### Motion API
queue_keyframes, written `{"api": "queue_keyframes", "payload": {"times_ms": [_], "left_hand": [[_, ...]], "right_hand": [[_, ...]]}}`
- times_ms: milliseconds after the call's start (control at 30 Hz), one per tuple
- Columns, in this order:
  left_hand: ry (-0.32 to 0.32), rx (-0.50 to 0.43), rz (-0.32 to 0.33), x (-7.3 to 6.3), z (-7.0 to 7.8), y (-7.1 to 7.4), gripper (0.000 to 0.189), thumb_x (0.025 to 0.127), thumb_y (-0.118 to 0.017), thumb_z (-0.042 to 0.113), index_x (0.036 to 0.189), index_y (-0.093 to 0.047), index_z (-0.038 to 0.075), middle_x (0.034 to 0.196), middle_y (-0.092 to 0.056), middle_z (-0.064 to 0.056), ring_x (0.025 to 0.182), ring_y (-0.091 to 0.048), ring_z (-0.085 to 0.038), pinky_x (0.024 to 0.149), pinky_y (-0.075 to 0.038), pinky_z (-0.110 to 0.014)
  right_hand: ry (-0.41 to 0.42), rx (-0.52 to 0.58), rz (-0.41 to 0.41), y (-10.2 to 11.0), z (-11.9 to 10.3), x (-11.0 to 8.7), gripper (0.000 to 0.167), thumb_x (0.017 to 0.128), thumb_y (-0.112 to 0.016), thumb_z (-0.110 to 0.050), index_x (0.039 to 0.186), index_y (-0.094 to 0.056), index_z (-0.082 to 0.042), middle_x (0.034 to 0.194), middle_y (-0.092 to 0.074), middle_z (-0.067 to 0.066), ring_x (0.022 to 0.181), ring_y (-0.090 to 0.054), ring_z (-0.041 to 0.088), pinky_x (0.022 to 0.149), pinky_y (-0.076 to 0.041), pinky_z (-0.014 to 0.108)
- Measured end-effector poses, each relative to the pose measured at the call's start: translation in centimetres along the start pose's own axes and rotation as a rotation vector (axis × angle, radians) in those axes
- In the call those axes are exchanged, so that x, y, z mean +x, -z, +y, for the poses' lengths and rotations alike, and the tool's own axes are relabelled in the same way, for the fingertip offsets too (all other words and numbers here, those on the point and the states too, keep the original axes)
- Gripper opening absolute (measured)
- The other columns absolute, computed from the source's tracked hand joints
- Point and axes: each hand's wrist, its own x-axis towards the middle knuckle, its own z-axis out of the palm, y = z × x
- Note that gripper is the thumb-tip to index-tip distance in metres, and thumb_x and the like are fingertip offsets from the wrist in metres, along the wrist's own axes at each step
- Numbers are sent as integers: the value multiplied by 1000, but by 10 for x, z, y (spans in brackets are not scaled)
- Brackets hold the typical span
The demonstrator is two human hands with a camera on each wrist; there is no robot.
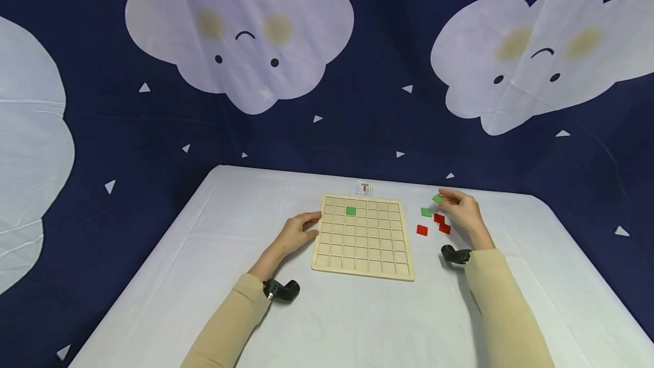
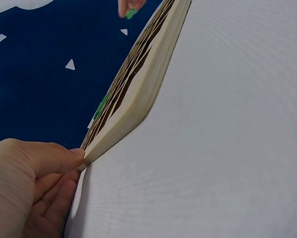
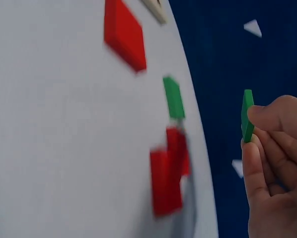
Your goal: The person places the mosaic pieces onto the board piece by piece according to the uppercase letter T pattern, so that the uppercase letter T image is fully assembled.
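A square wooden grid board (image 1: 363, 274) lies on the table with one green tile (image 1: 351, 210) in a cell near its upper left. My left hand (image 1: 298, 234) rests against the board's left edge; in the left wrist view the thumb (image 2: 66, 157) touches that edge, and the other fingers lie beside it. My right hand (image 1: 462, 210) pinches a green square tile (image 3: 247, 115) between thumb and fingertips, raised above the table. Below and left of this hand are another green tile (image 1: 426, 212) and three red tiles (image 1: 422, 230), two of them touching.
A small printed card (image 1: 364, 188) with a coloured grid pattern lies behind the board. The white table (image 1: 357, 322) meets a dark blue cloth (image 1: 368, 141) with clouds at its far edge. A black wrist camera (image 1: 282, 290) sits on each wrist.
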Motion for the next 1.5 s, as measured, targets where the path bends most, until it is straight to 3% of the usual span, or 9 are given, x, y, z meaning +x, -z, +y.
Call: {"api": "queue_keyframes", "payload": {"times_ms": [167, 333, 600, 767, 1000, 1267, 1500], "left_hand": [[8, -6, 3, 0, 0, 1, 49, 83, -67, -3, 131, -53, -3, 125, -57, -16, 114, -56, -26, 98, -46, -25], [5, -6, -1, 0, 0, 1, 49, 84, -66, -3, 131, -52, -4, 126, -57, -17, 115, -56, -27, 98, -46, -25], [2, -15, -8, -1, 3, 2, 49, 84, -66, -3, 131, -52, -4, 126, -56, -17, 115, -55, -27, 99, -45, -26], [-2, -4, -5, -1, 2, 2, 49, 84, -66, -3, 131, -52, -4, 126, -56, -17, 115, -55, -27, 99, -45, -26], [-12, -6, -7, 0, 1, 0, 49, 84, -66, -4, 131, -52, -4, 126, -56, -18, 115, -55, -27, 99, -45, -26], [33, -15, -17, -1, 3, 1, 49, 85, -65, -2, 132, -51, -4, 128, -55, -18, 117, -54, -27, 100, -44, -26], [24, -15, -11, 0, 4, 1, 49, 84, -65, -3, 131, -51, -4, 127, -55, -18, 116, -54, -27, 99, -45, -25]], "right_hand": [[49, 56, -77, -20, -19, 7, 43, 88, -63, -7, 130, -55, 1, 120, -59, 20, 100, -56, 19, 76, -47, 10], [128, 65, -157, -47, -41, 10, 41, 87, -64, -6, 127, -57, 2, 121, -60, 19, 105, -58, 29, 79, -51, 17], [171, 171, -259, -83, -67, 12, 41, 88, -64, -6, 128, -56, 1, 125, -58, 18, 109, -56, 32, 90, -51, 34], [187, 184, -311, -100, -77, 12, 41, 89, -62, -7, 129, -55, 0, 126, -57, 17, 112, -54, 32, 94, -49, 42], [191, 218, -343, -118, -83, 14, 40, 90, -61, -5, 129, -55, 0, 125, -58, 15, 111, -54, 30, 95, -48, 42], [237, 217, -377, -123, -92, 4, 38, 89, -60, 1, 126, -55, 7, 121, -58, 23, 106, -55, 35, 90, -50, 44], [274, 96, -375, -134, -76, 7, 34, 88, -63, -2, 122, -62, -1, 116, -63, 14, 104, -59, 30, 88, -52, 40]]}}
